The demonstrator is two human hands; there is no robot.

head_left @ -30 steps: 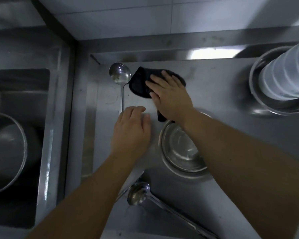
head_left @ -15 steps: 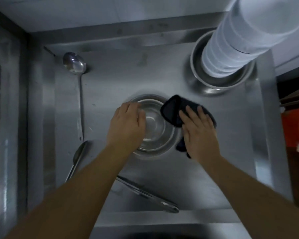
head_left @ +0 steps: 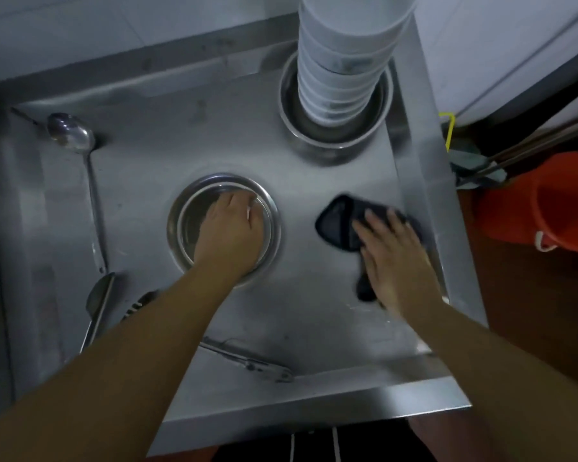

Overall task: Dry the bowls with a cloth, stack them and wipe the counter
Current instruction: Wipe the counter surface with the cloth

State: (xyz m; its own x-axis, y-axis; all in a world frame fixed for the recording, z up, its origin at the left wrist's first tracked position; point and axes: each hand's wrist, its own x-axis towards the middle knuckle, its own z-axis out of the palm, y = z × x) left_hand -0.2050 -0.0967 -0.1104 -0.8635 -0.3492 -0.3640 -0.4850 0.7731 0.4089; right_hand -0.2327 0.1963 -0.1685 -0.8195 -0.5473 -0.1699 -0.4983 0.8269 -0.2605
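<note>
We see our left hand (head_left: 230, 231) resting in the steel bowls (head_left: 181, 225) stacked at the centre of the frame, fingers curled over the far rim, though blur keeps us from telling how firmly it grips. To the right, our right hand (head_left: 394, 258) lies flat with fingers spread, pressing the dark cloth (head_left: 336, 225) onto the steel surface (head_left: 314, 311) near its right edge. At the top, a tall stack of white bowls (head_left: 344, 58) stands inside a steel basin (head_left: 317, 141). A ladle (head_left: 72, 136) lies at upper left, a second ladle (head_left: 99, 301) at lower left, and tongs (head_left: 247, 360) rest near the front edge. An orange bucket (head_left: 564, 201) sits on the floor at right
</note>
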